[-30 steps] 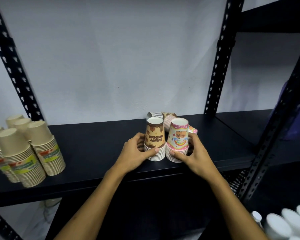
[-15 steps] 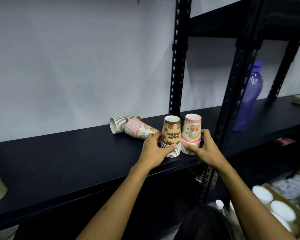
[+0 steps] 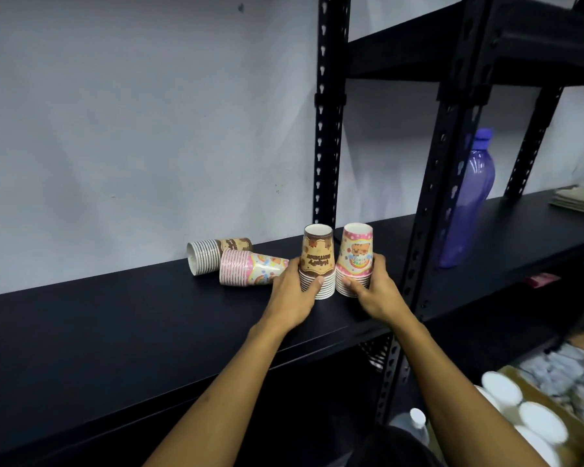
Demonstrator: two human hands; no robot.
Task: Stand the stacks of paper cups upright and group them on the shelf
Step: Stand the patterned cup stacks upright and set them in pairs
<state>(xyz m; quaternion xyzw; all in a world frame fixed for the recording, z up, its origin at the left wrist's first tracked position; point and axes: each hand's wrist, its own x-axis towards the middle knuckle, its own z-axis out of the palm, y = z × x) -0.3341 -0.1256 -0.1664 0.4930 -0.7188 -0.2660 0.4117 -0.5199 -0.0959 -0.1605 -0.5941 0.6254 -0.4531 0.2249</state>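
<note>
Two stacks of paper cups stand mouth-down and side by side on the black shelf (image 3: pixel 115 332), near its front edge. My left hand (image 3: pixel 292 298) grips the brown stack (image 3: pixel 317 254) at its base. My right hand (image 3: pixel 373 293) grips the pink stack (image 3: pixel 356 251) at its base. Behind and to the left, a second pink stack (image 3: pixel 250 267) lies on its side, its tip hidden behind my left hand. A second brown stack (image 3: pixel 213 254) lies on its side behind that one, against the wall.
A black perforated upright (image 3: pixel 429 230) rises just right of the standing stacks. A purple bottle (image 3: pixel 469 203) stands on the neighbouring shelf, with folded cloths (image 3: pixel 580 200) at far right. Below right, white-lidded containers (image 3: pixel 533 419) sit in a box.
The camera has swung right, so the plain cup stacks at far left have left the view. The two standing stacks slid right along the shelf toward the upright, with both hands still holding them.
</note>
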